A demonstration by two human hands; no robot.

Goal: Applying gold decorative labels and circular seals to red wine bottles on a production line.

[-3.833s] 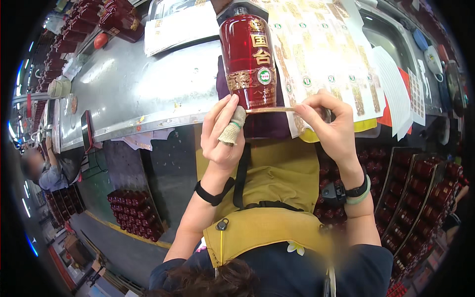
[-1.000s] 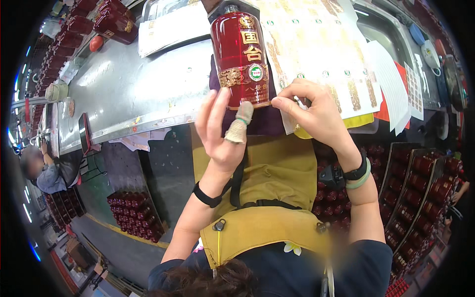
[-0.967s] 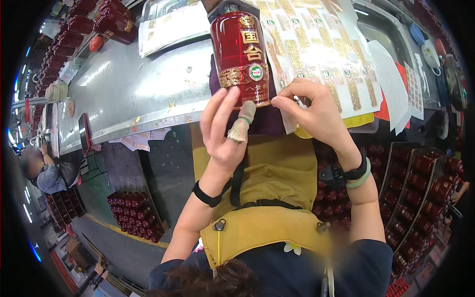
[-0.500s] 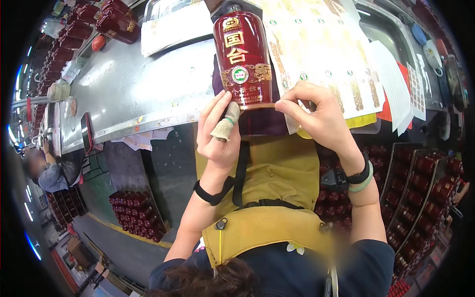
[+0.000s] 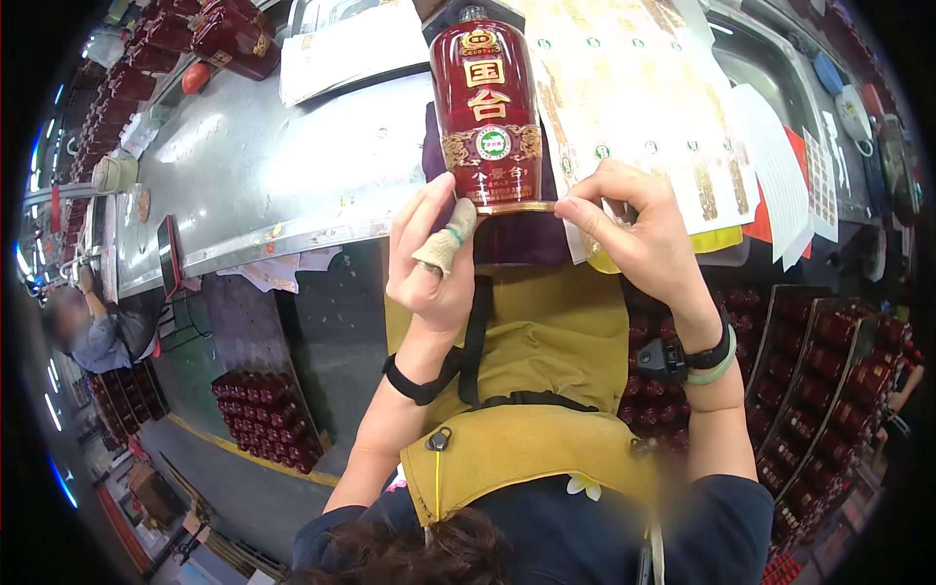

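A dark red glass bottle with gold ornament and a round green-and-white emblem lies on its back on a dark purple cloth, its neck pointing away from me. My left hand holds the bottle's lower left corner; one digit wears a knitted finger cover. Along the base runs a thin gold strip, reaching past the bottle's right side to my right hand. There, thumb and forefinger pinch together at the strip's end, and the other fingers are curled.
Sheets of gold and green stickers lie right of the bottle. White papers rest at the back left of the metal table. More red bottles stand far left. Stacked bottles fill floor racks, and a person sits far left.
The bottle has shifted slightly right, its front pattern with it. My right hand has moved a little right; my left stays at the lower corner.
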